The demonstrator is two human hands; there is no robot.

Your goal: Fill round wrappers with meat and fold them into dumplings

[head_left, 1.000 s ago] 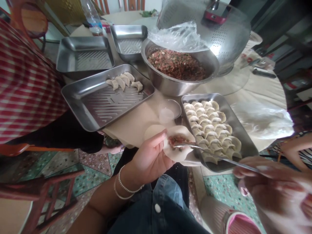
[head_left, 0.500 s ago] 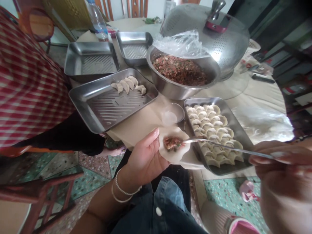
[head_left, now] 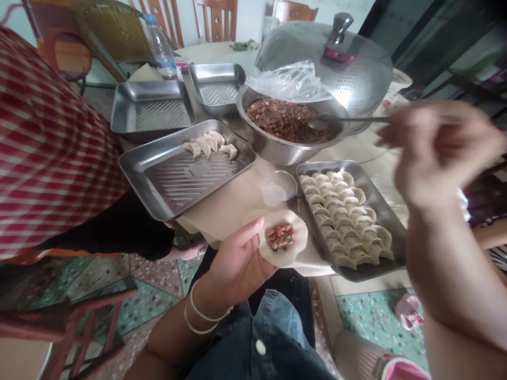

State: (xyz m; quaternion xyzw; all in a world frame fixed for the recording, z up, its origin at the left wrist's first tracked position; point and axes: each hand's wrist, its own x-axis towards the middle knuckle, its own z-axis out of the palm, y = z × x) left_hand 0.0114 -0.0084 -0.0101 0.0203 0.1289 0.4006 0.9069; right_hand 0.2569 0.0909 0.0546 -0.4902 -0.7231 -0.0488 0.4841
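Note:
On my left hand point(head_left: 241, 256) rests a round dumpling wrapper point(head_left: 295, 248), its edge held by the thumb, with a lump of meat filling point(head_left: 280, 237) in the middle. My right hand point(head_left: 439, 142), smeared by motion, grips the handle of a metal spoon point(head_left: 360, 119). The spoon's bowl is at the right side of the meat filling inside a big steel bowl point(head_left: 285, 153). Below that hand, a metal tray point(head_left: 396, 227) holds rows of folded dumplings point(head_left: 344, 211). A small clear bowl point(head_left: 293, 184) of whitish contents stands near the wrapper.
Another tray point(head_left: 158, 195) with several dumplings lies to the left, two more trays point(head_left: 152, 113) behind it. A perforated steel lid point(head_left: 317, 47) and plastic film point(head_left: 289, 82) are by the big bowl. At left stands a person in a checked shirt point(head_left: 51, 153). A water bottle point(head_left: 160, 50) stands behind.
My right hand has moved up and away from the wrapper, carrying the spoon to the big bowl of filling. The filling stays on the wrapper, and my left hand has hardly moved.

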